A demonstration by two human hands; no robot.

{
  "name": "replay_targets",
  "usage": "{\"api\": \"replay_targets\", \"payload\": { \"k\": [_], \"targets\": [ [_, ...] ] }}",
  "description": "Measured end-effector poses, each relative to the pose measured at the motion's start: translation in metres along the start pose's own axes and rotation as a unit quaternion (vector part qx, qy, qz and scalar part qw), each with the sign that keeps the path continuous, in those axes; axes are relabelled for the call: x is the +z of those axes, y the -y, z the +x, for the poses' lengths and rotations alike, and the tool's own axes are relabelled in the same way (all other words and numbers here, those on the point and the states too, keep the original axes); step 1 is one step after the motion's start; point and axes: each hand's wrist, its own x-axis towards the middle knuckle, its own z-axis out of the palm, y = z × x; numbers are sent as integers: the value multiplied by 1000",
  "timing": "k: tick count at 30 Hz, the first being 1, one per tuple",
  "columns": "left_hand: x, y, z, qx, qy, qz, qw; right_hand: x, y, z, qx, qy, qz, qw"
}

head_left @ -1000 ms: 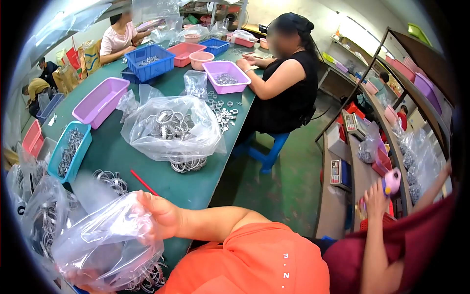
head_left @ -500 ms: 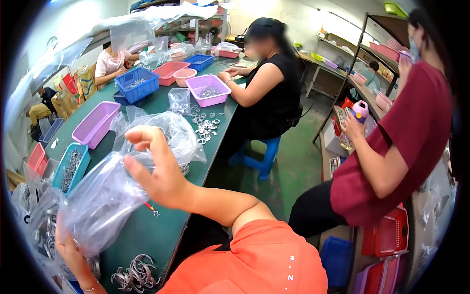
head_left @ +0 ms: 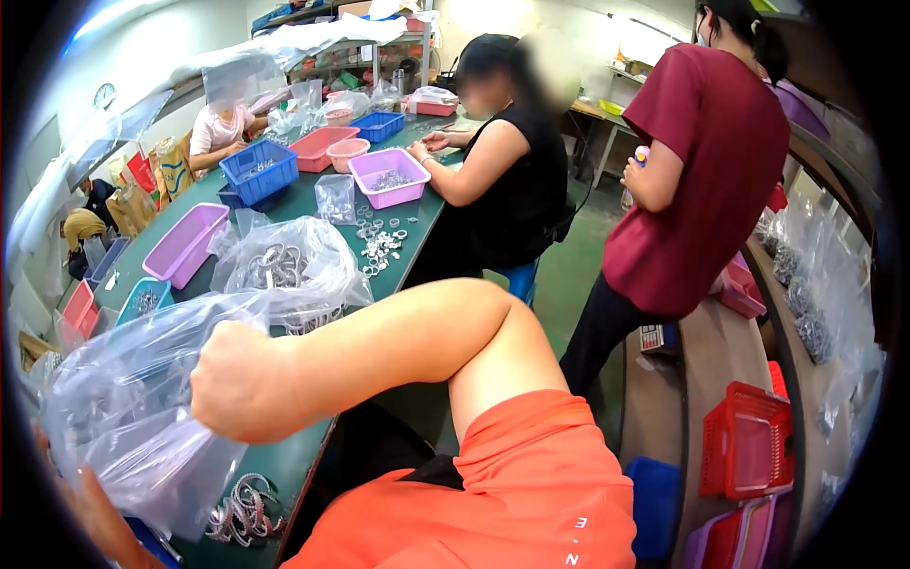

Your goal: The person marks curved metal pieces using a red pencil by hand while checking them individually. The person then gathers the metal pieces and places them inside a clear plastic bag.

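Observation:
My right hand [head_left: 245, 384] is closed on the edge of a clear plastic bag [head_left: 142, 408], which spreads over the near left of the green table [head_left: 313, 194]. Low at the left edge, my left hand [head_left: 95, 512] is at the bag's lower side, its fingers largely hidden by plastic and the picture's dark rim. A small heap of silvery rings [head_left: 248, 510] lies just below the bag. Beyond my right hand, another clear bag [head_left: 289, 270] holds many metal rings.
Lilac [head_left: 185, 245], blue [head_left: 259, 173] and pink trays stand along the table. A seated person in black [head_left: 517, 190] works at its far right side. Another person in a maroon top [head_left: 701, 180] stands right, beside shelves with a red basket [head_left: 749, 441].
My right hand has gone from open fingers to a closed grip on the bag and moved left and down. The person in maroon has moved away and turned. The view has shifted.

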Motion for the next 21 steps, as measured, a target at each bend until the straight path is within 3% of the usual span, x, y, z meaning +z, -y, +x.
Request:
{"api": "replay_targets", "payload": {
  "k": [1, 3, 5, 6, 8, 9, 10, 12, 13, 15, 17, 18, 19, 21],
  "targets": [
    [-39, -42, 12, 171, 108, 8, 979, -8, 7, -3, -37, 28, -21, 999],
    [-64, -102, 24, 332, 212, 11, 919, -22, 17, -6, -101, 90, -44, 990],
    [-58, -134, 25, 406, 286, -80, 864, -12, 19, -12, -118, 47, -86, 988],
    [-55, -131, 24, 408, 288, -82, 862, -8, 20, -15, -133, 3, -128, 983],
    [-44, -111, 20, 313, 600, 19, 736, -8, 14, -17, -115, 61, -144, 981],
    [-39, -93, 15, 320, 578, -44, 749, -5, 5, -21, -96, 31, -139, 985],
    [-36, -86, 15, 319, 584, -45, 745, -6, -2, -23, -80, 2, -134, 988],
    [-38, -75, 17, 319, 585, -193, 721, -7, -8, -27, -99, 4, -106, 989],
    [-46, -71, 17, 366, 569, -164, 718, -7, -7, -29, -115, 39, -70, 990],
    [-55, -53, 5, 329, 582, -200, 716, -15, -1, -30, -138, 141, 19, 980],
    [-73, -21, -13, 300, 579, -231, 722, -17, 0, -24, -182, 254, 131, 941],
    [-86, -28, -27, 218, 506, -247, 797, 1, -2, -17, -223, 249, 207, 919],
    [-100, -22, -30, 262, 487, -167, 816, 19, -3, -12, -265, 249, 279, 889],
    [-117, -26, -31, 239, 491, -85, 833, 53, -4, 10, -331, 210, 436, 810]
  ]
}}
